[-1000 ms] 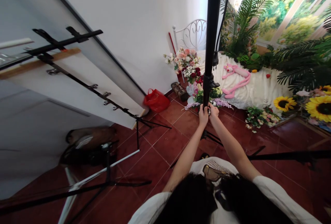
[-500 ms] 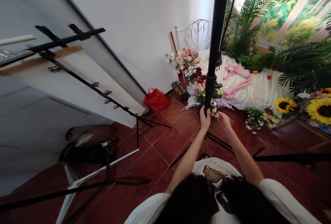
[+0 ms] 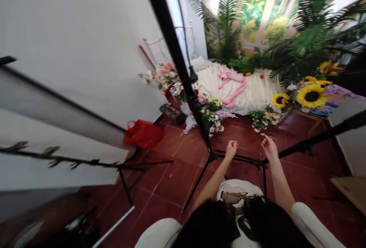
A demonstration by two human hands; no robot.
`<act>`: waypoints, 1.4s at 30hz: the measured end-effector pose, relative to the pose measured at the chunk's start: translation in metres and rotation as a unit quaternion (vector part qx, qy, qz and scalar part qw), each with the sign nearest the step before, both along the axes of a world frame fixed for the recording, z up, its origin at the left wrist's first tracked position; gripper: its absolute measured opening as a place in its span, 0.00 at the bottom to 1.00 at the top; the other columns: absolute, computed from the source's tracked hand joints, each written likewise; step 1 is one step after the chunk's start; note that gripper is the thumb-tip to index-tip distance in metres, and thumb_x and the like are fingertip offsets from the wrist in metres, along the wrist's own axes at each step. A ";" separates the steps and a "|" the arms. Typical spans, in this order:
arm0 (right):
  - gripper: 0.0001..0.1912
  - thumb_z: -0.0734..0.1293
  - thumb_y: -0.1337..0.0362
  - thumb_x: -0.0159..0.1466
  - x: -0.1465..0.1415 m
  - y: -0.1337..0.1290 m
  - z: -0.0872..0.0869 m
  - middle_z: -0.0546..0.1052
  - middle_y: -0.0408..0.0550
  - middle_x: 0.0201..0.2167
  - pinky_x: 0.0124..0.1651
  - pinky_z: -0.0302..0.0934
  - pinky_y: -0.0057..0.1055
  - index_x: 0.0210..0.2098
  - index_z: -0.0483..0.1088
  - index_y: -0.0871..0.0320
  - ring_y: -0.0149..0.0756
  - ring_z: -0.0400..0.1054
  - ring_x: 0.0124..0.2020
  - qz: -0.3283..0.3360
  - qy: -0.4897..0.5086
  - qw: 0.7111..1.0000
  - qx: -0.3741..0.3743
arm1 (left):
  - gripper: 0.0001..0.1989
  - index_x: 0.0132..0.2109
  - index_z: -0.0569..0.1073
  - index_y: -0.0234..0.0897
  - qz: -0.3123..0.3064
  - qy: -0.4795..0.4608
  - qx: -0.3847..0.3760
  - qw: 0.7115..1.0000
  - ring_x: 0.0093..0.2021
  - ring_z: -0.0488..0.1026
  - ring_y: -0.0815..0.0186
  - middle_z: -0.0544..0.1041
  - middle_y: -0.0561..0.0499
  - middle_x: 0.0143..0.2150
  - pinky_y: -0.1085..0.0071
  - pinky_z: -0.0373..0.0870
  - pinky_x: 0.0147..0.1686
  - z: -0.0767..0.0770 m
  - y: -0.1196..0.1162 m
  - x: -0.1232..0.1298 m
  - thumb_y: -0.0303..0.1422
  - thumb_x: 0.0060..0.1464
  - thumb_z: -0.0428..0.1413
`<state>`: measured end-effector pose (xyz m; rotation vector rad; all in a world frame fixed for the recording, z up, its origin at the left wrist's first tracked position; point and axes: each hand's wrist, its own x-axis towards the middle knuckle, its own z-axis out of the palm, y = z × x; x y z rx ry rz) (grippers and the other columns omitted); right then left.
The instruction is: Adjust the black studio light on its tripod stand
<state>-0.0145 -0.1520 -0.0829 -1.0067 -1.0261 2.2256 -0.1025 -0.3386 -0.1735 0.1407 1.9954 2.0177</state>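
Note:
My left hand (image 3: pixel 231 149), fingers loosely bent, is held in the air just right of the lower end of a black stand pole (image 3: pixel 183 70). It holds nothing and is apart from the pole. To the right, my right hand (image 3: pixel 269 148) is raised with its fingers apart and half curled, nothing visible in them. Close beside it runs the black tube of a second stand (image 3: pixel 311 141). A black cable with a plug (image 3: pixel 192 75) hangs along the leaning pole. Both hands are above the red tiled floor (image 3: pixel 168 181).
Artificial flowers (image 3: pixel 215 120) stand behind the pole. A pink plush toy (image 3: pixel 233 84) lies on white cloth (image 3: pixel 257 91). Sunflowers (image 3: pixel 311 94) and palm leaves (image 3: pixel 228 19) are at the right and back. Left are a red bag (image 3: pixel 144 133) and a clamped backdrop frame (image 3: pixel 68 160).
My left hand has let go of the black pole and sits right of its base. My right hand has moved right, toward the second stand. The view has swung to the right.

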 end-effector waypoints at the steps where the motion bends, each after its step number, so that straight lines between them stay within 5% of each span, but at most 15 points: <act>1: 0.12 0.75 0.64 0.48 0.011 0.006 0.001 0.69 0.34 0.19 0.22 0.62 0.17 0.32 0.73 0.57 0.21 0.64 0.19 -0.026 0.001 1.000 -0.004 | 0.09 0.34 0.71 0.35 -0.062 -0.012 0.009 0.998 0.26 0.74 0.67 0.76 0.49 0.28 0.61 0.75 0.36 0.007 0.013 -0.001 0.37 0.56 0.56; 5: 0.09 0.75 0.66 0.50 0.059 0.023 0.006 0.69 0.34 0.19 0.23 0.63 0.17 0.30 0.72 0.56 0.21 0.64 0.18 -0.117 0.017 0.993 -0.032 | 0.15 0.34 0.73 0.34 -0.253 -0.033 0.044 0.966 0.28 0.74 0.69 0.77 0.50 0.28 0.67 0.74 0.36 0.049 0.069 0.002 0.43 0.55 0.57; 9: 0.03 0.71 0.64 0.57 0.106 0.037 0.017 0.71 0.37 0.19 0.25 0.66 0.20 0.29 0.73 0.55 0.24 0.66 0.18 -0.157 0.027 0.984 -0.085 | 0.20 0.35 0.74 0.33 -0.356 0.042 0.081 0.930 0.32 0.75 0.69 0.78 0.49 0.32 0.67 0.73 0.41 0.089 0.126 0.017 0.48 0.57 0.55; 15: 0.13 0.67 0.54 0.65 0.145 0.055 0.047 0.79 0.46 0.26 0.32 0.70 0.27 0.34 0.76 0.57 0.31 0.74 0.25 -0.147 0.089 0.977 -0.128 | 0.20 0.48 0.73 0.35 -0.429 0.129 0.142 0.883 0.48 0.75 0.65 0.78 0.45 0.46 0.65 0.70 0.52 0.134 0.207 0.057 0.48 0.60 0.53; 20: 0.17 0.65 0.53 0.67 0.149 0.061 0.065 0.81 0.52 0.30 0.32 0.70 0.24 0.39 0.76 0.62 0.32 0.76 0.27 -0.149 0.114 0.966 -0.175 | 0.24 0.51 0.72 0.36 -0.445 0.109 0.139 0.878 0.39 0.75 0.68 0.78 0.49 0.40 0.70 0.72 0.43 0.147 0.258 0.087 0.51 0.62 0.48; 28: 0.10 0.64 0.62 0.68 0.140 0.072 0.071 0.78 0.45 0.24 0.27 0.69 0.17 0.35 0.73 0.62 0.25 0.73 0.23 -0.147 0.181 0.916 -0.326 | 0.28 0.41 0.73 0.35 -0.454 0.055 0.146 0.877 0.31 0.72 0.69 0.76 0.50 0.34 0.71 0.71 0.37 0.138 0.271 0.096 0.57 0.59 0.47; 39: 0.09 0.70 0.65 0.63 0.142 0.091 0.078 0.74 0.40 0.21 0.25 0.72 0.17 0.29 0.68 0.60 0.24 0.71 0.20 -0.134 0.196 0.856 -0.460 | 0.27 0.39 0.73 0.35 -0.436 0.045 0.123 0.890 0.31 0.71 0.71 0.76 0.50 0.34 0.73 0.69 0.36 0.151 0.264 0.099 0.57 0.57 0.50; 42: 0.07 0.67 0.66 0.65 0.140 0.095 0.077 0.75 0.41 0.23 0.25 0.73 0.17 0.32 0.68 0.61 0.24 0.72 0.21 -0.160 0.171 0.863 -0.448 | 0.28 0.39 0.72 0.35 -0.431 0.061 0.127 0.891 0.30 0.70 0.71 0.76 0.50 0.34 0.73 0.69 0.36 0.150 0.265 0.100 0.58 0.57 0.49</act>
